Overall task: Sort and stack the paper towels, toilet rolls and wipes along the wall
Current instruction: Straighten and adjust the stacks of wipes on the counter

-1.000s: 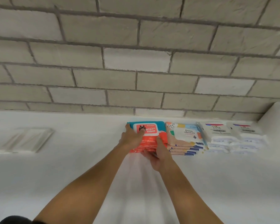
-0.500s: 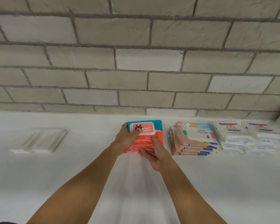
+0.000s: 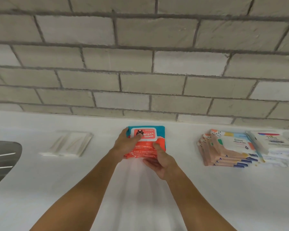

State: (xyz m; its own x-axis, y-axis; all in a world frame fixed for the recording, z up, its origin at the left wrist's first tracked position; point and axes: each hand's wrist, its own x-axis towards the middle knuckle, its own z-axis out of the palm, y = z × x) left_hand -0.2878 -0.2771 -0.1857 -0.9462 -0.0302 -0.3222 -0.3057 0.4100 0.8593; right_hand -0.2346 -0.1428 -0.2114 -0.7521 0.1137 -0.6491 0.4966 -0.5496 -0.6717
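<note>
A stack of orange-and-teal wipes packs point(image 3: 147, 142) is at the middle of the white surface, near the brick wall. My left hand point(image 3: 125, 144) grips its left side with the thumb on the lid. My right hand point(image 3: 158, 160) holds its front right corner, fingers under the stack. To the right, with a gap between, stands a stack of peach patterned wipes packs point(image 3: 223, 149). A stack of white wipes packs point(image 3: 277, 147) sits beside that one at the frame's right edge.
A clear flat packet point(image 3: 70, 144) lies on the white surface point(image 3: 57, 180) to the left. A dark grey object point(image 3: 2, 157) shows at the left edge. The grey brick wall point(image 3: 140, 64) runs along the back.
Both hands have carried the orange-and-teal stack to the left, away from the peach stack it stood against. A gap has opened between them. The view has shifted left too.
</note>
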